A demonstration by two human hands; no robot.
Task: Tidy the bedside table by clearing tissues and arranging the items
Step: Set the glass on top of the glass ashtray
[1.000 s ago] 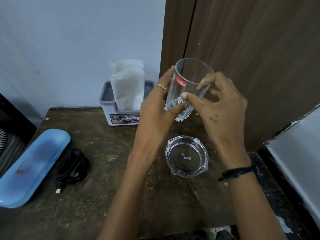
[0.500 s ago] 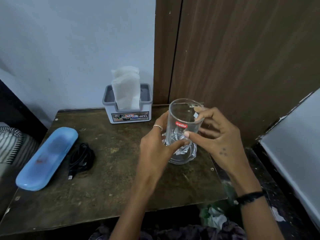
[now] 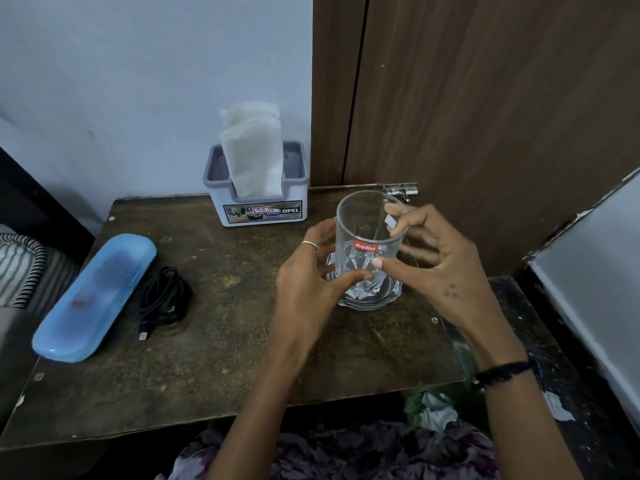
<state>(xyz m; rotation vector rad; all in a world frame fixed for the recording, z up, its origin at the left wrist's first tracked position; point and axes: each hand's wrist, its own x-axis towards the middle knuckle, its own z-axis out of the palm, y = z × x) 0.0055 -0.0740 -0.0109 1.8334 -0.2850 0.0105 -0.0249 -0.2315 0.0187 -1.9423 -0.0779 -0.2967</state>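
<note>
Near the right edge of the worn brown wooden bedside table (image 3: 214, 341), a clear glass tumbler with a red label (image 3: 368, 237) stands upright in a clear glass ashtray (image 3: 363, 296). Left hand (image 3: 304, 289) and right hand (image 3: 440, 271) flank it, fingers curled, thumbs touching its faceted lower part. At the back edge stands a grey-and-white tissue holder (image 3: 258, 202); along the left edge lie a blue oblong plastic case (image 3: 93, 296) and coiled black cable (image 3: 162, 303).

Table (image 3: 214, 368): tissue holder (image 3: 258, 206) at rear centre, against wall. Case (image 3: 95, 296) on left side; coiled cable (image 3: 164, 299) just right of it. Glass (image 3: 369, 251) stands in dish (image 3: 394, 292), right of centre, between left hand (image 3: 308, 289) and right hand (image 3: 440, 271).
</note>
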